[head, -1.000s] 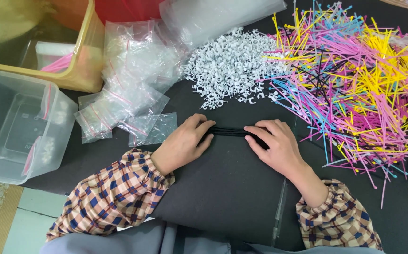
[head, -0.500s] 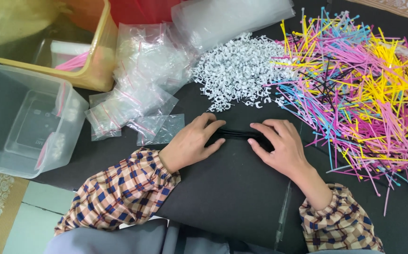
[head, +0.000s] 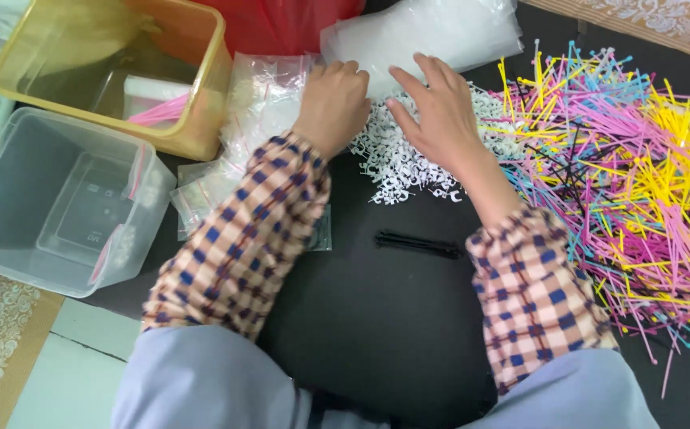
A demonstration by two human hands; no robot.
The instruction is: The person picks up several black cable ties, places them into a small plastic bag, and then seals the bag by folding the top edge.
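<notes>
My left hand (head: 335,99) reaches forward with its fingers curled over the near edge of a heap of small white plastic clips (head: 397,163). My right hand (head: 434,107) lies beside it, fingers spread on the same heap. A small bundle of black cable ties (head: 418,243) lies on the black mat (head: 377,318) between my forearms, with neither hand touching it. Whether either hand holds any clips is hidden.
A big pile of pink, yellow and blue cable ties (head: 631,183) covers the right side. Small clear zip bags (head: 261,107) lie left of the clips. A yellow bin (head: 194,87) and a clear plastic box (head: 59,199) stand at the left. A large clear bag (head: 432,28) lies behind the clips.
Both hands have let go of the black tie bundle and moved forward onto the white clip heap. The bundle now lies alone on the mat.
</notes>
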